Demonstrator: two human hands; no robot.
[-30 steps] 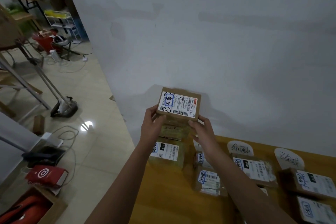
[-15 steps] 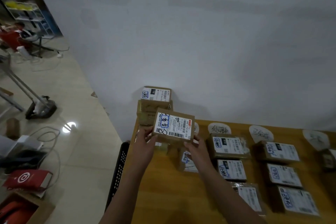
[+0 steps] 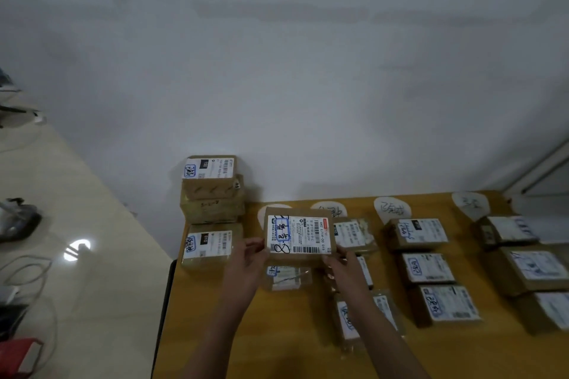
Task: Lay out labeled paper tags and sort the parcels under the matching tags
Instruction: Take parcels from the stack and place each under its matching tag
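I hold the parcel [image 3: 299, 235] between both hands — left hand [image 3: 248, 258] and right hand [image 3: 344, 268] each closed on a lower corner. Its long axis runs left-right, and it hovers right over the leftmost tag [image 3: 267, 209] — that column lies straight below.

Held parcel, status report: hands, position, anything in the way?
Both hands, left and right, grip the held parcel, label up. Over the leftmost tag column. Small parcel already below it.

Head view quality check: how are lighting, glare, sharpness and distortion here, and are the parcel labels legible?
Head view: dim, flat light with a grey wall; one bright glare spot on the glossy floor at left; wide-angle bending at the edges; the held parcel between left hand and right hand shows a fairly sharp label, while the right-edge parcels and paper tags are smeared and hard to read.
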